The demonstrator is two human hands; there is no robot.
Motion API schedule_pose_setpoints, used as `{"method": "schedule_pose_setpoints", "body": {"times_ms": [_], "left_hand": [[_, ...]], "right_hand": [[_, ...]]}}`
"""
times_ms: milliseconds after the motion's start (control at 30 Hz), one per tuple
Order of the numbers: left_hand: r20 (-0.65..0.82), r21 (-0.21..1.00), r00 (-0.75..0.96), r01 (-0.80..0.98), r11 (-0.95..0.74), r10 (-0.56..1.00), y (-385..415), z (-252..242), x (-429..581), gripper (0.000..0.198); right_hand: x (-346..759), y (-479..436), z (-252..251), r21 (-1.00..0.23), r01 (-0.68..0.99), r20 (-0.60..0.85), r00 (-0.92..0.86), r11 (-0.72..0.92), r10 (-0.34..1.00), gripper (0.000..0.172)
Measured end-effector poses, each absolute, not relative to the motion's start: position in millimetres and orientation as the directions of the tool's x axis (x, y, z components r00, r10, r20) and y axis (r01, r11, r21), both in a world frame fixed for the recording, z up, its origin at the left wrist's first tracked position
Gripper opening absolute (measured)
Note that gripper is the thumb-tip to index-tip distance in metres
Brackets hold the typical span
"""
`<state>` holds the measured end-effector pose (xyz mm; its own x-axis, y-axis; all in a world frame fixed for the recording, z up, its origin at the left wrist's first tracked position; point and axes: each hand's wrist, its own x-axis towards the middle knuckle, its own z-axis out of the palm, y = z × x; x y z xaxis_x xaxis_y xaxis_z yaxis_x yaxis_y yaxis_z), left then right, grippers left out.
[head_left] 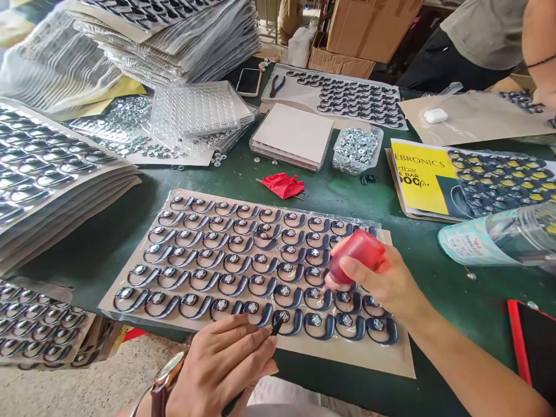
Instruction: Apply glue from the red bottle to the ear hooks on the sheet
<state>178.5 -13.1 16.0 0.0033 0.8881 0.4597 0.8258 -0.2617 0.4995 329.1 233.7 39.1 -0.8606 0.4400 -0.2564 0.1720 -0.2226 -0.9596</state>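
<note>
A brown card sheet (pixel 347 356) carries rows of dark curved band-like pieces (pixel 230 314), each with a round shiny stud. My left hand (pixel 226 359), wearing a wristwatch, grips a thin black stick-like tool (pixel 277 328). The tool's tip is at a stud in the front row. Above the sheet's right side, my right hand (pixel 382 278) is wrapped round a red squeeze bottle (pixel 358 255). The bottle is tilted, its tip pointing down and left toward a band piece; whether it touches is unclear.
Behind the sheet lie a crumpled red cloth (pixel 284 185), a clear tub of shiny discs (pixel 356 149) and stacked cards (pixel 292 133). Filled sheets (pixel 47 197) pile up at left. A clear bottle (pixel 499 234) lies at right near a red-edged phone (pixel 532 347). Another person (pixel 482 40) stands behind.
</note>
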Motion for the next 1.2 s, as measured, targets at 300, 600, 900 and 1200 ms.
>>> {"method": "schedule_pose_setpoints", "body": {"times_ms": [300, 600, 900, 1200], "left_hand": [[0.487, 0.245, 0.128, 0.93, -0.276, 0.864, 1.8, 9.2, 172.1, 0.019], [0.488, 0.143, 0.158, 0.956, -0.257, 0.858, 0.9, 12.1, 183.3, 0.018], [0.473, 0.166, 0.145, 0.954, -0.249, 0.869, -1.3, 9.9, 184.1, 0.018], [0.471, 0.186, 0.142, 0.949, -0.255, 0.871, 0.5, 12.3, 182.9, 0.017]], "right_hand": [[301.1, 201.7, -21.3, -0.995, 0.049, -0.086, -0.877, -0.091, 0.473, 0.024], [299.1, 197.7, -22.1, -0.997, 0.048, -0.016, -0.904, 0.065, 0.428, 0.022], [298.8, 197.0, -22.3, -0.98, 0.001, 0.099, -0.868, 0.2, 0.487, 0.016], [299.4, 198.2, -18.3, -0.98, -0.002, 0.113, -0.834, 0.2, 0.54, 0.016]]}}
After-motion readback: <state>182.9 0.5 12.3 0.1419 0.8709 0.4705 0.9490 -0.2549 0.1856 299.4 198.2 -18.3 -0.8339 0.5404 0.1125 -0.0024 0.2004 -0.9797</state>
